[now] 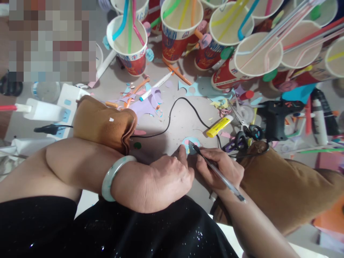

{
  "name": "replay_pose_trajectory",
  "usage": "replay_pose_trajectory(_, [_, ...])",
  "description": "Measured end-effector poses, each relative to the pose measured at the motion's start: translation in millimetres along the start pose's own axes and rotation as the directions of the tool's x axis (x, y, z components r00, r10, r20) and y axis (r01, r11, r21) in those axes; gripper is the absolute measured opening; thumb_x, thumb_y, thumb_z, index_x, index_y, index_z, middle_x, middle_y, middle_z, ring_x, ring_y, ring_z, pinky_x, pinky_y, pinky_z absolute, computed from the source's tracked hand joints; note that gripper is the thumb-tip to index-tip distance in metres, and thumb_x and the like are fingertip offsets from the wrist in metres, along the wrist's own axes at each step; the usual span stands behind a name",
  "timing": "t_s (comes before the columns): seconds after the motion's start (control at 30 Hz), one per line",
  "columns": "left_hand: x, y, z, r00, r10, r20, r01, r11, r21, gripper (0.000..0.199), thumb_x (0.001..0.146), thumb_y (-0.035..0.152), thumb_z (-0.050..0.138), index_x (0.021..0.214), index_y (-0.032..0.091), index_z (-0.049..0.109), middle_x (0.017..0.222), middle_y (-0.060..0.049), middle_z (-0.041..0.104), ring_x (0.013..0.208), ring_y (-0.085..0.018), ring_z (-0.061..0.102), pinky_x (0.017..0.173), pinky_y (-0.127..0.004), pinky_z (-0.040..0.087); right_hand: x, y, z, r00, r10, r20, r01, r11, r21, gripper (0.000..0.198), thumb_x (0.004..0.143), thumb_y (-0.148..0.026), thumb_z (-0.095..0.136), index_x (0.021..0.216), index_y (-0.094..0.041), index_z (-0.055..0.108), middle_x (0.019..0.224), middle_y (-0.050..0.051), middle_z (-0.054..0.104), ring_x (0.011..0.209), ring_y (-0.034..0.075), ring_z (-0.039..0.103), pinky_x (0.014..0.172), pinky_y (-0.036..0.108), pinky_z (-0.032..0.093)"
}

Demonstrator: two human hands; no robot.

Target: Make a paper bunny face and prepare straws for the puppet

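Observation:
A small light-blue paper disc (197,140) with pink and grey patches lies flat on the table. The index finger of my left hand (168,175) presses on its near edge; the other fingers are curled in. In my right hand (220,166) is a clear-barrelled pen (220,175), held in a writing grip. The pen's dark tip touches or hovers just over the disc; which one I cannot tell. A pale green bangle (114,179) circles my left wrist. Just beyond my right hand lies a yellow stick-shaped case (219,126) with a label.
Red-and-white paper cups (174,36) holding straws crowd the back. Paper scraps (146,104) and a white marker (157,85) lie before them. Scissors (245,125) and a black glue gun (281,118) are at right. Brown cushions (102,120) flank my arms; a black cord (169,122) crosses the table.

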State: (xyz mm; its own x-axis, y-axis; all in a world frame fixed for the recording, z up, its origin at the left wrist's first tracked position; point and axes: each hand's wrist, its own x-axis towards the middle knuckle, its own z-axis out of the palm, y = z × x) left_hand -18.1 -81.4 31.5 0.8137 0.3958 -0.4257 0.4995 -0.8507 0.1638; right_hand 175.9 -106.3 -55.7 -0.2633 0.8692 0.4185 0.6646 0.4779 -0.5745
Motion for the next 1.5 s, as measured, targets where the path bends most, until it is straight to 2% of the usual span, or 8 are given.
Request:
replay_pose_trajectory(0.17, [-1.7, 0.0, 1.4, 1.000, -0.009, -0.025, 0.009, 1.000, -0.013, 0.040, 0.101, 0.014, 0.048, 0.131, 0.002, 0.070, 0.142, -0.038, 0.059, 0.056, -0.019, 0.072, 0.046, -0.028, 0.052, 0.0, 0.7, 1.2, 0.998, -0.002, -0.055, 0.000, 1.000, -0.027, 0.017, 0.090, -0.013, 0.071, 0.101, -0.024, 0.064, 0.088, 0.004, 0.080, 0.074, 0.020, 0.081, 0.060, 0.028, 0.067])
replay_pose_trajectory(0.3, [-2.2, 0.4, 2.3, 0.998, -0.025, -0.055, 0.024, 1.000, -0.003, 0.042, 0.099, 0.013, 0.052, 0.136, 0.001, 0.067, 0.139, -0.039, 0.061, 0.057, -0.019, 0.072, 0.046, -0.028, 0.051, 1.4, 0.2, 0.8, 0.999, -0.017, -0.035, 0.016, 1.000, -0.019, 0.017, 0.089, -0.012, 0.070, 0.098, -0.025, 0.063, 0.087, 0.003, 0.080, 0.074, 0.020, 0.081, 0.058, 0.027, 0.066])
replay_pose_trajectory(0.5, [-0.5, -0.1, 0.4, 1.000, -0.018, -0.004, 0.018, 1.000, -0.021, 0.041, 0.099, 0.012, 0.052, 0.134, 0.004, 0.070, 0.141, -0.037, 0.061, 0.059, -0.020, 0.073, 0.046, -0.028, 0.052, 1.3, -1.0, 0.4, 0.999, 0.003, -0.051, -0.005, 0.999, -0.052, 0.018, 0.089, -0.013, 0.072, 0.100, -0.025, 0.064, 0.088, 0.003, 0.080, 0.074, 0.020, 0.081, 0.061, 0.028, 0.067])
replay_pose_trajectory(0.63, [-1.2, 0.0, 2.3, 1.000, -0.008, -0.019, 0.008, 1.000, -0.004, 0.043, 0.099, 0.012, 0.050, 0.137, 0.002, 0.067, 0.143, -0.038, 0.058, 0.056, -0.021, 0.073, 0.043, -0.029, 0.051, -1.3, -3.5, -1.7, 0.999, 0.030, -0.034, -0.031, 0.999, -0.029, 0.022, 0.088, -0.010, 0.070, 0.100, -0.028, 0.065, 0.084, 0.001, 0.079, 0.076, 0.022, 0.081, 0.059, 0.030, 0.067])
replay_pose_trajectory(0.83, [-2.0, 0.2, 3.2, 0.997, -0.025, -0.069, 0.024, 1.000, -0.015, 0.033, 0.100, 0.013, 0.050, 0.120, 0.005, 0.075, 0.140, -0.036, 0.061, 0.058, -0.021, 0.074, 0.047, -0.029, 0.054, -3.9, -4.0, -7.4, 0.996, 0.050, -0.080, -0.056, 0.996, -0.073, 0.012, 0.090, -0.016, 0.068, 0.095, -0.027, 0.062, 0.076, 0.000, 0.075, 0.069, 0.020, 0.079, 0.053, 0.028, 0.064])
replay_pose_trajectory(0.97, [-2.1, -0.5, 1.0, 0.999, -0.026, -0.048, 0.024, 0.999, -0.026, 0.031, 0.100, 0.013, 0.051, 0.116, 0.006, 0.076, 0.140, -0.035, 0.062, 0.058, -0.020, 0.074, 0.046, -0.028, 0.053, -2.5, -3.6, -8.3, 0.993, 0.066, -0.102, -0.076, 0.992, -0.097, 0.013, 0.088, -0.016, 0.069, 0.093, -0.026, 0.061, 0.076, -0.001, 0.074, 0.067, 0.018, 0.077, 0.054, 0.026, 0.063])
replay_pose_trajectory(1.3, [1.3, -2.9, -2.7, 0.999, 0.014, 0.029, -0.013, 0.999, -0.030, 0.036, 0.100, 0.011, 0.047, 0.125, 0.003, 0.073, 0.142, -0.037, 0.060, 0.057, -0.020, 0.074, 0.046, -0.028, 0.055, -3.0, -1.8, -5.1, 0.996, 0.054, -0.073, -0.059, 0.996, -0.073, 0.013, 0.088, -0.015, 0.070, 0.093, -0.023, 0.062, 0.079, -0.001, 0.075, 0.070, 0.017, 0.077, 0.060, 0.024, 0.062])
replay_pose_trajectory(1.5, [1.1, -2.9, -4.5, 0.999, 0.004, 0.044, -0.002, 0.999, -0.040, 0.036, 0.101, 0.012, 0.046, 0.125, 0.004, 0.073, 0.145, -0.037, 0.057, 0.060, -0.020, 0.075, 0.049, -0.028, 0.057, -4.0, -2.4, -6.0, 0.996, 0.072, -0.046, -0.075, 0.995, -0.070, 0.012, 0.089, -0.015, 0.069, 0.094, -0.025, 0.064, 0.081, 0.000, 0.076, 0.071, 0.019, 0.078, 0.060, 0.028, 0.064])
